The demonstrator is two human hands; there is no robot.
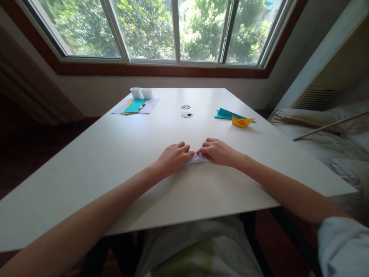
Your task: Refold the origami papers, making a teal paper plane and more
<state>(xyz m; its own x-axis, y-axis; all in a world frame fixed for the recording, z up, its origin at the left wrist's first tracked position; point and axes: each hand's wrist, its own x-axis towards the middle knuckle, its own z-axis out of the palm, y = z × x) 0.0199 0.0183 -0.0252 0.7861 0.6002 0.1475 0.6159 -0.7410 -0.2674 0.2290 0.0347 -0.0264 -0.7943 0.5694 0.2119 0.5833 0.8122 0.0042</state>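
A small folded white paper [197,159] lies on the table in front of me, mostly covered by my fingers. My left hand [174,157] grips its left side with curled fingers, the thumb and fingertips near the middle. From the other side, my right hand [216,151] pinches the paper's right part, fingers bent. The fingertips of both hands almost meet at the top of the fold. How the paper is folded underneath cannot be made out.
On the white table [121,154], a yellow paper boat [242,122] stands beside a folded teal paper [229,114]. At the back left are teal sheets [135,105], a pen [143,104] and white containers [141,92]. Two round decorated discs [187,114] lie mid-table. A window stands behind.
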